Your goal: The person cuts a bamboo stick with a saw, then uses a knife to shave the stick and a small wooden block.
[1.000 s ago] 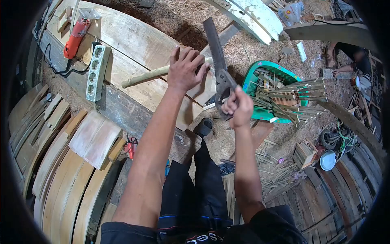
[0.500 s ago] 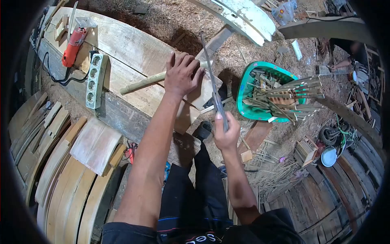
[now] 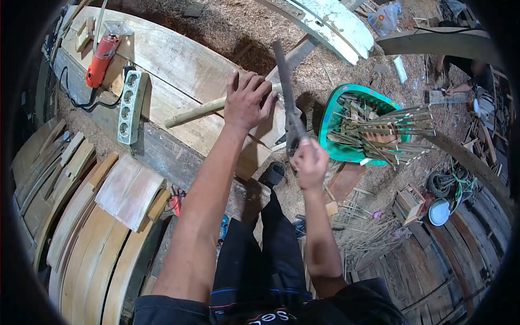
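A long dark machete (image 3: 285,81) is in my right hand (image 3: 311,164), its fingers wrapped round the handle and slightly blurred. The blade points up and away, its flat side partly showing, next to the far end of a round bamboo stick (image 3: 197,111). My left hand (image 3: 246,104) presses this stick down on the wide wooden plank (image 3: 168,57), thumb pointing toward the blade. The stick's near end sticks out to the left of that hand, and its middle is hidden beneath the palm.
On the plank lie a white power strip (image 3: 129,108) and a red-orange power tool (image 3: 101,62) with a black cord. To the right, a green basket (image 3: 326,127) holds many split sticks. Curved boards (image 3: 92,254) stand lower left. Another person's hand (image 3: 460,89) shows at far right.
My right hand has shifted slightly up and right, and the machete has turned from nearly edge-on to show more of its flat side. My left hand stays on the bamboo stick.
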